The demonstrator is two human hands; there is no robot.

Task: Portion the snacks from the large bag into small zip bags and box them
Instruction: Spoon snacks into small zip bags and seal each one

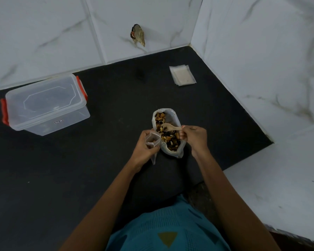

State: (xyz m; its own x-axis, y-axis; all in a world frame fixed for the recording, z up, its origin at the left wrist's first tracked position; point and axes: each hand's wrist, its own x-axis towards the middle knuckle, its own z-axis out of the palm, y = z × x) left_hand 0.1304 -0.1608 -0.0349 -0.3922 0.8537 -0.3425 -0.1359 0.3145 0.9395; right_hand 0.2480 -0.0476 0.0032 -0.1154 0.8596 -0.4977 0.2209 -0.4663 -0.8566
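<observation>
I see the left hand (pixel 145 151) curled round a small zip bag (pixel 153 140), holding its mouth open just beside the large bag (pixel 173 115); the right hand (pixel 195 137) pinches the handle of a wooden spoon (pixel 170 128), whose bowl lies over the snacks (pixel 171 141) inside; the large bag stands open near the middle of the black countertop (pixel 76 169); a lidded clear box (pixel 43 104) sits at the back edge, left; spare zip bags (pixel 182 75) lie stacked near the back right corner.

Snack mix (pixel 170 140) between left hand (pixel 145 151) and right hand (pixel 195 138): brown, tan, near-black, in a milky-white large bag (pixel 170 115). Small zip bag (pixel 152 139) clear, spoon (pixel 169 127) pale beige. Countertop (pixel 80 178) black, tiles (pixel 43 33) white with grey veins. Box (pixel 45 104) past left hand: clear, red-orange latches (pixel 4 111).
</observation>
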